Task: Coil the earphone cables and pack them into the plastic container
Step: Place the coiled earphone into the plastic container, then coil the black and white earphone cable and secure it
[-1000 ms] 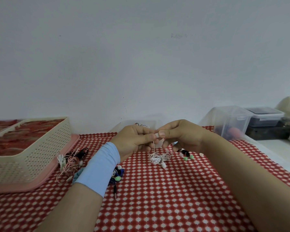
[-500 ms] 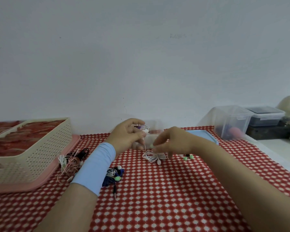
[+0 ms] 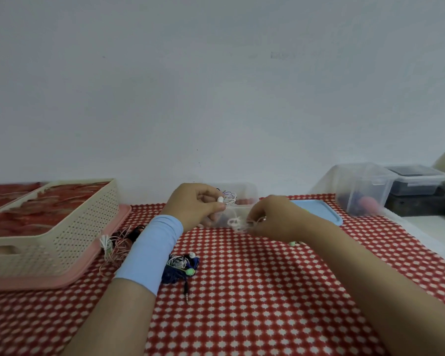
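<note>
**Scene.** Bench [image 3: 242, 304] covered in a red-and-white patterned cloth.

**Far left.** Cream perforated plastic basket [image 3: 62, 227] standing on a pink tray [image 3: 88, 268].

**Far centre.** Small clear plastic container [image 3: 250, 195], open, with its flat blue lid [image 3: 319, 213] lying just to its right.

**Hands.** Both are raised just in front of the container, near each other but apart.
- The left hand [image 3: 198, 205] pinches a thin white earphone cable [image 3: 235, 223] between thumb and forefinger. One white earbud [image 3: 220, 199] shows above the thumb.
- The right hand [image 3: 272, 219] has its fingers curled round the loose bundle of the same cable.

**Progress.** This set appears to be mid-coil and is not yet in the container. Looped strands show at the container's near wall and may be sets already packed, but this cannot be settled through the clear plastic and behind the fingers.

**Left to do.**
- A pink-and-white tangle of earphones [image 3: 116, 244] lies uncoiled on the bench beside the tray.
- A blue-and-white tangle with green buds [image 3: 181, 264] lies uncoiled by the left forearm.
- A lone green earbud [image 3: 292, 243] shows under the right wrist.

On this evidence the larger part of the work lies ahead, the lid included.
</note>
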Demonstrator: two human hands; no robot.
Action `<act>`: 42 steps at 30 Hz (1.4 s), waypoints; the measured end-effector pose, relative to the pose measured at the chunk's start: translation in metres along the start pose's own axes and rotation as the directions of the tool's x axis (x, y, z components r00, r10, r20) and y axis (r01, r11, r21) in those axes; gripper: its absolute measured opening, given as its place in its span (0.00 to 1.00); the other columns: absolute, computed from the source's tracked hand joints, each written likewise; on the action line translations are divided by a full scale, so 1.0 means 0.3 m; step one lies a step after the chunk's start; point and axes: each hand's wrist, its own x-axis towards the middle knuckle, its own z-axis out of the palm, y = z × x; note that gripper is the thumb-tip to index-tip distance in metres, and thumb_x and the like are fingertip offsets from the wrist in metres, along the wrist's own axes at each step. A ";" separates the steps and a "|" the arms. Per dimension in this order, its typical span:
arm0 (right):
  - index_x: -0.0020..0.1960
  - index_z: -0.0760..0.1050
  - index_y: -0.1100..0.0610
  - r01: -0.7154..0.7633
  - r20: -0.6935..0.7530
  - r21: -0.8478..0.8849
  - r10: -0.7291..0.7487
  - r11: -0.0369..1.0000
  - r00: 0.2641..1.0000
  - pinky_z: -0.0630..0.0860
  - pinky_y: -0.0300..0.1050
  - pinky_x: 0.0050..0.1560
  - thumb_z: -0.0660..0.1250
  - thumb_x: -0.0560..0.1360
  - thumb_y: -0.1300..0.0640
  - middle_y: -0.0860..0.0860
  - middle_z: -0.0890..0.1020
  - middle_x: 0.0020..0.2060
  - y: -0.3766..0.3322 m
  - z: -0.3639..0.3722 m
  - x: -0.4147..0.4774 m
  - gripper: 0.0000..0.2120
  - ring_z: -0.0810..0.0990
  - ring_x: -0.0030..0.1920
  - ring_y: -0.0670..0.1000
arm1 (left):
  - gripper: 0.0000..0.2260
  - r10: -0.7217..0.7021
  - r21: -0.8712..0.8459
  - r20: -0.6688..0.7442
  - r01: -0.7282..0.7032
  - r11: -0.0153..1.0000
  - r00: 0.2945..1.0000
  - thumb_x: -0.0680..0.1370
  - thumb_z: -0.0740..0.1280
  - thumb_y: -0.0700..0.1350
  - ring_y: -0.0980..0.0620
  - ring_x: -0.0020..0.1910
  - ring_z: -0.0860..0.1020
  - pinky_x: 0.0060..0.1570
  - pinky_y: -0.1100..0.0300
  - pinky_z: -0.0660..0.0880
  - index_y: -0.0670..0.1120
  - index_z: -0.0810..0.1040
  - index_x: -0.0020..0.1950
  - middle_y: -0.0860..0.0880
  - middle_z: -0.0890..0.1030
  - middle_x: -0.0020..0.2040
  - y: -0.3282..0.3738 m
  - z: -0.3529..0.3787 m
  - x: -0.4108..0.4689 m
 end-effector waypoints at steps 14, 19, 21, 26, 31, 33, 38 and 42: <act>0.61 0.81 0.49 0.002 -0.070 -0.207 -0.017 0.978 0.997 0.76 0.44 0.50 0.76 0.73 0.51 0.45 0.84 0.53 -0.095 -0.115 0.242 0.17 0.80 0.50 0.48 | 0.01 -0.027 0.498 -0.027 0.037 0.866 0.999 0.75 0.72 0.50 0.55 0.51 0.79 0.53 0.59 0.74 0.56 0.81 0.44 0.56 0.83 0.50 -0.030 -0.093 0.181; 0.57 0.83 0.46 0.005 0.046 -0.292 0.009 0.956 0.999 0.80 0.47 0.56 0.78 0.72 0.50 0.43 0.84 0.51 -0.101 -0.106 0.267 0.15 0.82 0.51 0.46 | 0.06 -0.036 0.613 0.028 0.011 0.790 0.999 0.76 0.71 0.48 0.52 0.54 0.78 0.59 0.55 0.75 0.54 0.84 0.51 0.54 0.82 0.54 -0.064 -0.059 0.189; 0.55 0.84 0.47 0.025 0.056 -0.278 -0.010 0.960 0.998 0.80 0.47 0.56 0.77 0.73 0.52 0.42 0.85 0.50 -0.103 -0.108 0.260 0.11 0.82 0.52 0.46 | 0.07 0.027 0.602 0.003 -0.024 0.798 1.000 0.77 0.69 0.48 0.52 0.55 0.77 0.60 0.54 0.74 0.54 0.84 0.53 0.53 0.81 0.54 -0.065 -0.060 0.185; 0.55 0.86 0.49 0.061 0.145 -0.319 -0.015 0.946 0.989 0.80 0.50 0.55 0.69 0.78 0.49 0.46 0.87 0.51 -0.120 -0.091 0.238 0.09 0.82 0.51 0.50 | 0.09 -0.069 0.639 0.213 -0.085 0.764 0.975 0.80 0.63 0.48 0.51 0.52 0.78 0.58 0.54 0.74 0.54 0.84 0.50 0.54 0.83 0.55 -0.061 -0.067 0.148; 0.58 0.84 0.49 0.067 0.078 -0.278 -0.047 0.958 0.996 0.79 0.48 0.58 0.70 0.76 0.53 0.44 0.85 0.53 -0.183 -0.156 0.199 0.11 0.82 0.55 0.49 | 0.11 0.018 0.540 0.108 -0.074 0.838 0.994 0.80 0.65 0.45 0.56 0.57 0.77 0.59 0.63 0.68 0.53 0.82 0.59 0.55 0.80 0.60 -0.037 -0.133 0.093; 0.51 0.85 0.46 0.100 -0.038 -0.234 -0.112 0.967 0.993 0.80 0.48 0.54 0.70 0.76 0.54 0.42 0.85 0.47 -0.236 -0.145 0.182 0.07 0.82 0.52 0.49 | 0.09 0.030 0.536 0.071 -0.063 0.842 0.997 0.79 0.66 0.45 0.58 0.53 0.77 0.56 0.64 0.68 0.54 0.83 0.56 0.55 0.81 0.57 -0.024 -0.174 0.056; 0.53 0.86 0.45 0.237 0.248 -0.091 -0.209 0.967 0.946 0.81 0.43 0.52 0.74 0.74 0.56 0.40 0.86 0.46 -0.360 -0.033 0.106 0.10 0.84 0.46 0.44 | 0.09 -0.114 0.652 0.193 -0.040 0.757 0.975 0.79 0.66 0.47 0.58 0.51 0.77 0.50 0.66 0.69 0.55 0.84 0.55 0.57 0.82 0.56 -0.005 -0.226 -0.085; 0.64 0.81 0.49 0.273 0.451 -0.170 -0.171 0.947 0.876 0.81 0.50 0.59 0.77 0.72 0.57 0.47 0.85 0.56 -0.388 0.088 0.055 0.21 0.84 0.53 0.49 | 0.18 -0.306 0.661 0.294 0.039 0.750 0.905 0.72 0.74 0.54 0.58 0.54 0.78 0.62 0.56 0.74 0.54 0.81 0.61 0.57 0.82 0.58 -0.053 -0.233 -0.165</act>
